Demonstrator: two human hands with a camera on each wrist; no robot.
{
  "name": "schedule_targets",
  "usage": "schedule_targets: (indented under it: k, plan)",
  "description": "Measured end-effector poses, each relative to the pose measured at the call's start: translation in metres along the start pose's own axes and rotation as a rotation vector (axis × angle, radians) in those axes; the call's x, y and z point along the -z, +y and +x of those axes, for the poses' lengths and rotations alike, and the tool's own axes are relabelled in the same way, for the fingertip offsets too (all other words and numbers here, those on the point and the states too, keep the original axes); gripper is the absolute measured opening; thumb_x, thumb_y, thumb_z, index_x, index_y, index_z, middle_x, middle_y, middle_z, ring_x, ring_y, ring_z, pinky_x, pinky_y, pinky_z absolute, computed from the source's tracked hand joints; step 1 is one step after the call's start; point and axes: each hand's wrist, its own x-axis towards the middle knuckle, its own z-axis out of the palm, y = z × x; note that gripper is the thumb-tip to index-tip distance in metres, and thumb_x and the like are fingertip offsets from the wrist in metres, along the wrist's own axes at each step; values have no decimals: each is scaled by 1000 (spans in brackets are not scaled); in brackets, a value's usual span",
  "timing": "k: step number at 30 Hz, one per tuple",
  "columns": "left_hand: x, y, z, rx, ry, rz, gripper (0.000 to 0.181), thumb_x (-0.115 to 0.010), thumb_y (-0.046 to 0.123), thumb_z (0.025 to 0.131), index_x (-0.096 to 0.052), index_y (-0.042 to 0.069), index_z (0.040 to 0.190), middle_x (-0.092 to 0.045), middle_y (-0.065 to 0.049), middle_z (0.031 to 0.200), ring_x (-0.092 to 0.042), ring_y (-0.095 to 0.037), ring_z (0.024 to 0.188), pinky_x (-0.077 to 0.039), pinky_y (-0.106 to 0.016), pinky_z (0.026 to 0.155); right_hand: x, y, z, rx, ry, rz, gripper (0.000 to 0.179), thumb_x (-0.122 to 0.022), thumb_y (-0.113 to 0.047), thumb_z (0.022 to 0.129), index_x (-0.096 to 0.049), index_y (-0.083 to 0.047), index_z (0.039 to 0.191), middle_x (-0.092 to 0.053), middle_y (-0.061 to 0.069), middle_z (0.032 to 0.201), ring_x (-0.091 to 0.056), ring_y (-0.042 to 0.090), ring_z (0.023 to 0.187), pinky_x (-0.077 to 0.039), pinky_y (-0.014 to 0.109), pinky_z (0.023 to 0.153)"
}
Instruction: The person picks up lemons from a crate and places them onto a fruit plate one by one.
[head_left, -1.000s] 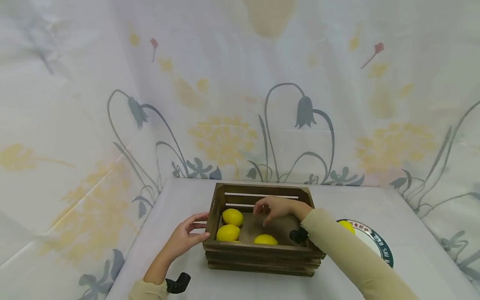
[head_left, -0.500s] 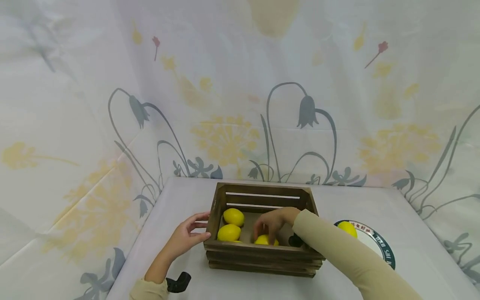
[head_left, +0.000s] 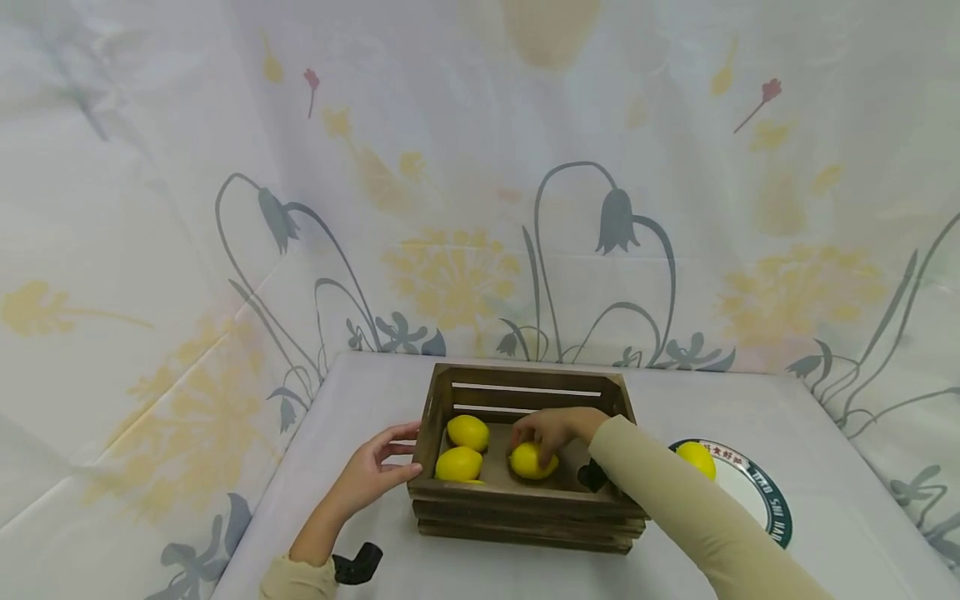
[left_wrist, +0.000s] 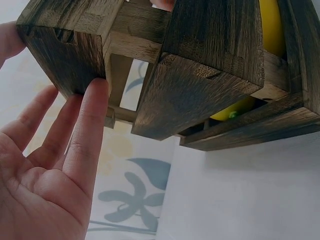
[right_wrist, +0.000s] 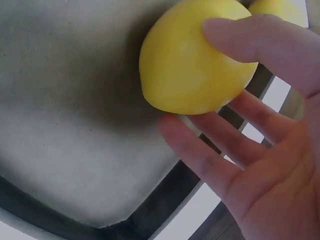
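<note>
Inside a dark brown, slatted wooden crate (head_left: 525, 507), open at the top, the right hand (head_left: 557, 427) holds a smooth yellow lemon (head_left: 531, 465), its thumb clamped on one side and its fingers curled round the other. In the right wrist view the lemon sits between thumb and fingers over the crate's grey-brown floor (right_wrist: 75, 100); whether it touches that floor I cannot tell. The left hand (head_left: 375, 465) stands outside the crate, fingers spread apart, with fingertips against the slats of the left end wall.

Two more yellow lemons lie along the crate's left side: a rear lemon (head_left: 468, 433) and a front lemon (head_left: 458, 464), close together, with a sliver of yellow just showing behind the front wall. A strip of floor separates them from the held lemon, and more floor shows towards the right wall. The front wall's top edge runs near the held lemon on the person's side; the back wall, with its long slits, stands beyond the right hand. The beige right sleeve (head_left: 675, 508) crosses the crate's right edge. Beside it on the white counter (head_left: 382, 383), a round white plate with a dark green lettered rim (head_left: 780, 512) carries another yellow lemon (head_left: 696, 458).
</note>
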Motion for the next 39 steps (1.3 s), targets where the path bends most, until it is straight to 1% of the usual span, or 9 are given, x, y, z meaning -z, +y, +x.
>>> schedule_targets:
  k: [5, 9, 11, 14, 20, 26, 29, 34, 39]
  plan:
    - [-1, 0, 2, -4, -2, -11, 55, -67, 9, 86, -44, 1, 135, -46, -21, 131, -50, -37, 111, -50, -27, 82, 1, 3, -1, -31, -11, -6, 46, -76, 4, 70, -58, -21, 105, -52, -2, 114, -49, 19, 106, -44, 33, 85]
    - [-3, -1, 3, -9, -7, -6, 55, -67, 10, 86, -44, 0, 135, -46, -21, 131, -50, -37, 110, -50, -27, 82, 2, 2, -3, -9, 44, -39, 48, -79, 0, 70, -57, -22, 106, -54, -2, 111, -50, 18, 103, -45, 33, 84]
    - [-3, -1, 4, -8, -7, -1, 54, -67, 10, 86, -44, 1, 134, -46, -21, 130, -50, -37, 110, -49, -27, 82, 3, 1, -4, 21, 92, -34, 48, -78, -2, 70, -56, -22, 109, -55, 0, 108, -52, 19, 100, -45, 34, 83]
    - [-4, -2, 3, -6, -3, -1, 54, -67, 10, 86, -45, 0, 134, -47, -22, 130, -50, -38, 110, -49, -27, 82, 6, -2, -7, 101, 167, -14, 49, -76, -4, 73, -54, -19, 114, -55, 3, 106, -52, 19, 96, -46, 35, 81]
    - [-3, 0, 1, 3, -1, -10, 53, -67, 8, 86, -45, 0, 134, -47, -23, 130, -50, -39, 110, -50, -27, 82, 17, -10, -15, 217, 292, 60, 50, -73, -10, 76, -50, -18, 119, -56, 3, 105, -53, 17, 91, -46, 33, 79]
    - [-2, 1, 1, 12, 0, -8, 54, -67, 10, 86, -45, -1, 134, -46, -23, 130, -50, -38, 110, -50, -28, 81, 23, -19, -27, 308, 377, 163, 51, -71, -11, 78, -48, -12, 123, -54, 12, 111, -59, 21, 90, -50, 31, 75]
    - [-2, 0, 0, 6, 1, -16, 54, -67, 9, 86, -45, -1, 133, -47, -23, 130, -50, -39, 110, -50, -28, 81, 24, -22, -30, 321, 421, 209, 52, -72, -11, 78, -48, -11, 124, -54, 14, 111, -60, 24, 91, -51, 34, 75]
    - [-2, 0, 0, -3, 2, -21, 54, -67, 8, 86, -44, -2, 133, -47, -23, 130, -50, -39, 109, -50, -27, 81, 24, -26, -39, 285, 541, 215, 54, -73, -16, 78, -48, -13, 126, -55, 12, 113, -59, 23, 94, -49, 36, 80]
    - [-2, 3, -1, -1, 0, -16, 54, -66, 9, 86, -44, -2, 134, -45, -23, 132, -50, -39, 111, -50, -27, 82, 25, -28, -51, 268, 647, 324, 56, -73, -15, 78, -47, -12, 128, -51, 15, 116, -59, 27, 98, -50, 39, 79]
